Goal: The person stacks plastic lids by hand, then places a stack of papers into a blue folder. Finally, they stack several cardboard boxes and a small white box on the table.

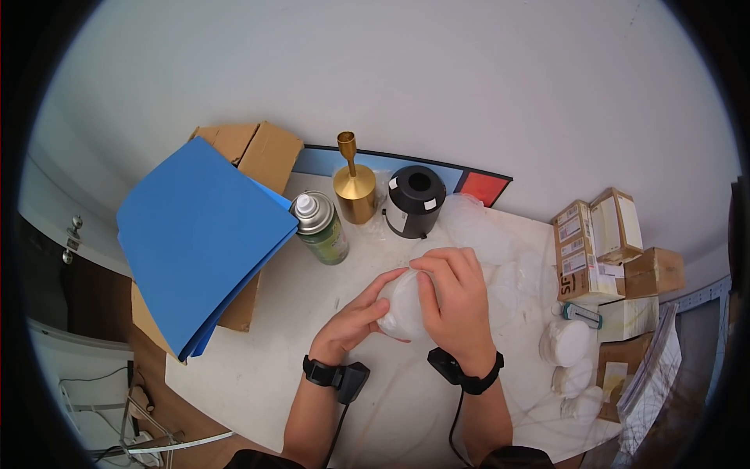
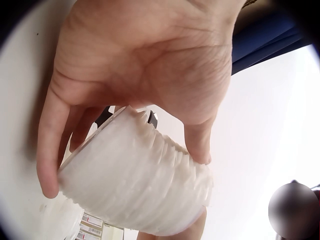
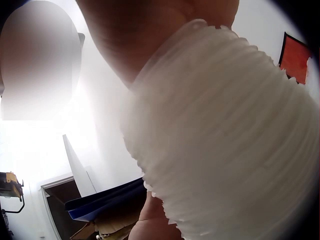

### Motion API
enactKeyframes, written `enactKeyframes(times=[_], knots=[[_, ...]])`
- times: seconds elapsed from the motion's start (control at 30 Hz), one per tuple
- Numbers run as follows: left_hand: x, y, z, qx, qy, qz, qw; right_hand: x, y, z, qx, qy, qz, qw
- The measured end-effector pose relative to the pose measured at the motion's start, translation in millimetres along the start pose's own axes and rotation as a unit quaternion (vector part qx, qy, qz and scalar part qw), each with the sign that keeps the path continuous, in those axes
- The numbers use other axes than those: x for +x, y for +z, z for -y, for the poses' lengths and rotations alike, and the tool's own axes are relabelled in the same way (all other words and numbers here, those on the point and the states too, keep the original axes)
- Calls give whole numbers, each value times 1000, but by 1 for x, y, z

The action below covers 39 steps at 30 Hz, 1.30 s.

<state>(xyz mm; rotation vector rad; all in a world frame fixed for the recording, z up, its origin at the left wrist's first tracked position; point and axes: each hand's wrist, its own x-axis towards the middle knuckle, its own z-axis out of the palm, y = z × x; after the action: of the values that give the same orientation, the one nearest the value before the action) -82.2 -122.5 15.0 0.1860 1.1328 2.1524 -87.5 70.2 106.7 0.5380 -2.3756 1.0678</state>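
Note:
Between both hands is a stack of thin, round, white translucent plastic lids (image 1: 401, 305) with uneven, ridged edges. My left hand (image 1: 349, 322) holds it from the left, its thumb on the near side and its fingers spread along the far side. My right hand (image 1: 461, 305) grips the other end, with curled fingers over the top. In the left wrist view the stack (image 2: 140, 175) lies tilted between thumb and fingers. It fills much of the right wrist view, where the right palm covers one end and its fingertips are hidden.
Behind the hands stand a spray can (image 1: 322, 230), a gold candlestick (image 1: 355, 191) and a black-and-white cylinder (image 1: 416, 203). Blue folders (image 1: 207, 242) lie over a cardboard box at left. Clear plastic wrap (image 1: 480, 230), white round stacks (image 1: 564, 344) and small boxes (image 1: 574, 250) occupy the right.

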Motion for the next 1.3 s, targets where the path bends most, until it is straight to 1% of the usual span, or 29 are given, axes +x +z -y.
enactKeyframes(times=[0.03,0.13,0.27,0.33,0.37,0.43,0.5,0.53,0.6,0.67,0.73,0.77,0.83,0.87,0.93,0.97,1.0,1.03,1.07,1.1,1.13,1.23,1.3], knots=[[0,0,0,-6,-2,0,1000,0,2,0,-25,-10,-5,1000],[2,-3,4,-7,7,-4,1000,-2,3,1,-52,-8,20,998],[2,-2,3,-13,7,-3,1000,-1,-1,5,-33,-4,19,999],[-2,7,-5,-6,-6,-29,1000,4,-12,20,-19,-8,11,1000],[-3,9,-7,-3,-14,-40,999,3,-13,21,-27,-25,32,999],[1,0,4,5,18,-29,999,1,-12,23,-46,-57,68,995],[3,-3,11,0,19,-40,999,-9,7,18,-68,-43,93,992],[3,3,7,-8,6,-59,998,-12,14,13,-79,-37,104,991],[5,4,7,-11,-12,-92,996,-14,17,8,-71,-26,99,992],[5,-8,16,-2,-22,-119,993,-14,15,6,-62,-20,97,993],[6,-12,22,4,-16,-101,995,-11,9,5,-53,-23,100,993],[7,-13,24,7,-12,-93,996,-9,5,5,-17,-18,94,995],[3,10,8,-8,-6,-90,996,-5,-7,5,55,-8,81,995],[2,19,1,-16,-2,-89,996,-2,-13,6,60,-11,58,996],[2,9,3,-37,13,-24,999,3,-26,4,72,-18,13,997],[2,5,5,-47,21,7,999,2,-40,-5,11,54,-21,998],[1,2,5,-52,24,4,998,-2,-57,-16,-50,126,-55,989],[1,1,5,-58,27,2,998,-8,-72,-26,-113,184,4,976],[1,0,5,-64,31,0,997,-14,-85,-35,-177,239,62,953],[1,-1,4,-67,35,-6,997,-26,-95,-50,-222,289,125,923],[1,-1,4,-72,39,-11,997,-38,-100,-64,-267,336,187,884],[3,-2,6,-74,39,-19,996,-48,-104,-77,-274,384,176,864],[4,-2,6,-67,35,-21,997,-45,-103,-79,-275,392,187,858]])
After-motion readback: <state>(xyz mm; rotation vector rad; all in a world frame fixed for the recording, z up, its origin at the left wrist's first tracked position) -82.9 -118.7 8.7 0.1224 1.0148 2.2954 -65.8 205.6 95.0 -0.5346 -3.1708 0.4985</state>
